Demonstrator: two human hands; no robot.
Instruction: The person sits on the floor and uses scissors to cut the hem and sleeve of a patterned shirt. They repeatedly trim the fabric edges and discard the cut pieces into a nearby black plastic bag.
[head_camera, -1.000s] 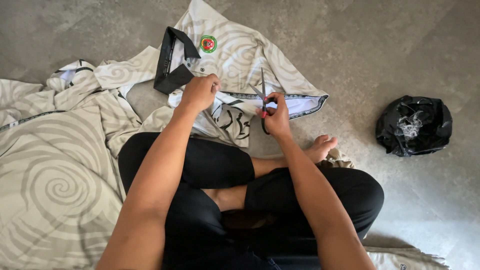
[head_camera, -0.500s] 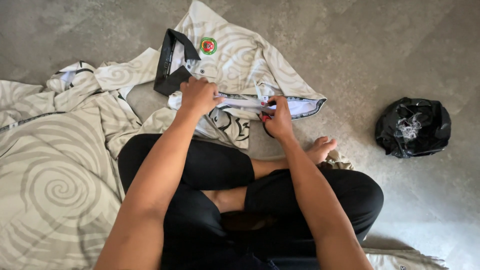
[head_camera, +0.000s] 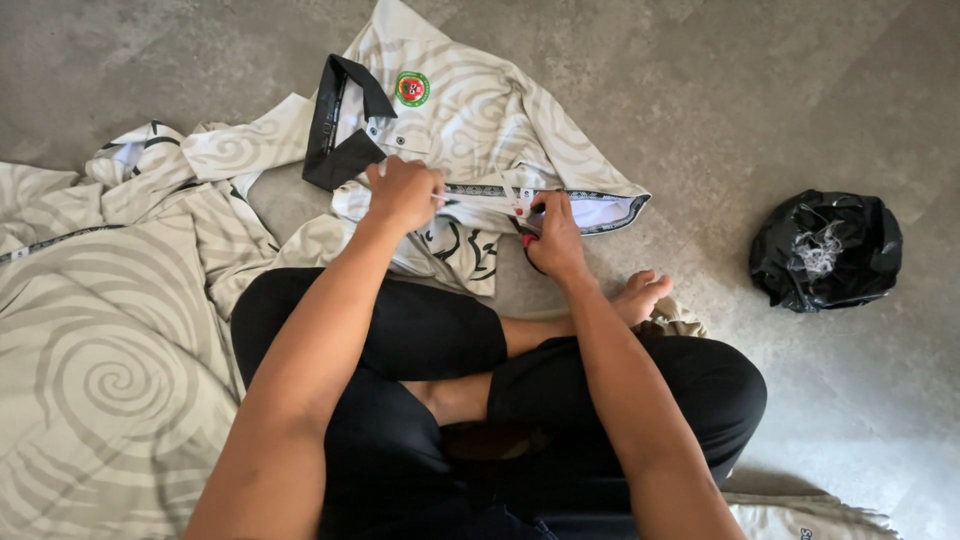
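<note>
Swirl-patterned cream polo shirt (head_camera: 470, 120) is lying spread on the grey floor (head_camera: 780, 90), and its dark-trimmed hem is being stretched between the two hands. Left hand (head_camera: 403, 192) is closing in a fist on the fabric edge, pulling it taut toward the black collar (head_camera: 340, 125) side. Right hand (head_camera: 553, 238) is pinching the same edge just across from the left, fingers curled tight around a small tool with a red handle (head_camera: 527, 240), possibly scissors or a thread snipper; too much is hidden to be sure. Beyond the left grip, more swirl-printed cloth (head_camera: 100, 370) is piling up. Well off past the right grip, a black plastic bag (head_camera: 825, 250) is sitting with pale thread scraps inside.
</note>
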